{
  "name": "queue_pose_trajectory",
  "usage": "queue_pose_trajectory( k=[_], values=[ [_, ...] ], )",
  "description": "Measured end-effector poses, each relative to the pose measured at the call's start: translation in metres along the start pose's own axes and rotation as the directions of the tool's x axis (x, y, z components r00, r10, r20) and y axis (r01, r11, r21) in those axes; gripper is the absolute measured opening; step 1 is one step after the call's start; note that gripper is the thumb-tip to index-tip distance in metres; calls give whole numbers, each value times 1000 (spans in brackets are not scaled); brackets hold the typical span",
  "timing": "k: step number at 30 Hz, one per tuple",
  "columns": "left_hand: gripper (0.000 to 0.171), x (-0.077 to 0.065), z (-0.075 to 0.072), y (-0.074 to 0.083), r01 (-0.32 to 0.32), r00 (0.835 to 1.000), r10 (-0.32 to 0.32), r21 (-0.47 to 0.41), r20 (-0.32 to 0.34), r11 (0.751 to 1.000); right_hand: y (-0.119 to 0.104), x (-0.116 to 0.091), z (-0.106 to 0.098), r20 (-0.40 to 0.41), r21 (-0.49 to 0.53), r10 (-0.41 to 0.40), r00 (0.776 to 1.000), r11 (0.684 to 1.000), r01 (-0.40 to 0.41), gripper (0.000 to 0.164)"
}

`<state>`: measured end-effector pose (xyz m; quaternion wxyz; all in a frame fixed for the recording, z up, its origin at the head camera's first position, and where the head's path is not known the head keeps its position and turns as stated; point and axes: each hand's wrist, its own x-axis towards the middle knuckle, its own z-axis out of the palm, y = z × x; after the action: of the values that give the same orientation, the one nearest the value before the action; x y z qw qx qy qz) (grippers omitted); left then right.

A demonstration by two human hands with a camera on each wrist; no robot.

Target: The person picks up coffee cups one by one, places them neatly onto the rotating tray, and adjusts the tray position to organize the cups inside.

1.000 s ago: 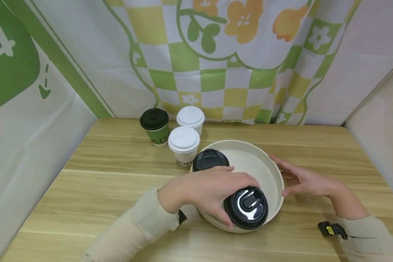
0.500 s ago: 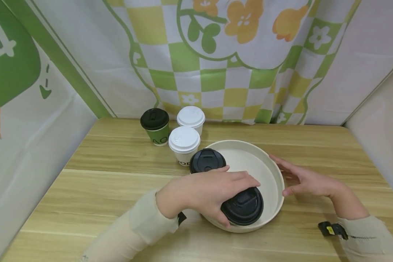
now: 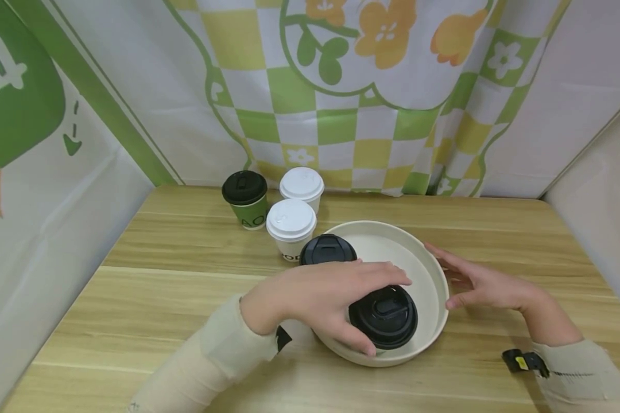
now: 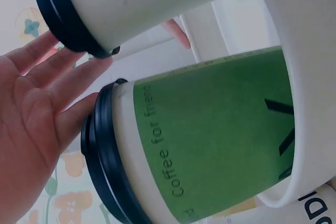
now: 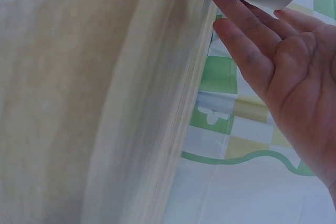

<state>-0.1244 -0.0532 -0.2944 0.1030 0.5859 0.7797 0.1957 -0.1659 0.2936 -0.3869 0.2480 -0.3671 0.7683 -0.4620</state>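
Where the left grip (image 3: 326,297) gapes, a cup (image 3: 387,321) sits

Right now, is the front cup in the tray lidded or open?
Lidded: a black lid caps the front cup in both the head and left wrist views. How full it is, I cannot tell.

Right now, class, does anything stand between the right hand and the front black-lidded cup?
Yes: the wall of the round tray; the right hand is outside it, the front black-lidded cup inside. I see nothing else between.
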Motion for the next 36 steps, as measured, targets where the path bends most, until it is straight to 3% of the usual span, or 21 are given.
queue_pose_trajectory(
  k=[9,15,20,25,28,36],
  values=[
    [89,-13,-12,-5,3,990,2,34,-142,999,1,0,1,-5,2,-4,1000,1000,4,97],
    [90,-31,-24,-15,68,965,-44,81,-258,994,1,2,1,-7,-4,-13,1000,1000,13,98],
    [90,-55,-37,-29,153,925,-116,75,-363,985,3,0,1,-10,-3,-17,1000,1000,17,98],
    [91,-80,-45,-42,238,867,-204,18,-454,971,3,0,0,-10,-5,-17,1000,1000,17,98],
    [91,-93,-48,-49,264,830,-233,-11,-507,964,3,0,0,-10,-7,-16,1000,1000,16,98],
    [95,-118,-52,-75,324,749,-302,-72,-589,943,3,0,0,-11,-12,-10,1000,1000,10,97]
  ],
)
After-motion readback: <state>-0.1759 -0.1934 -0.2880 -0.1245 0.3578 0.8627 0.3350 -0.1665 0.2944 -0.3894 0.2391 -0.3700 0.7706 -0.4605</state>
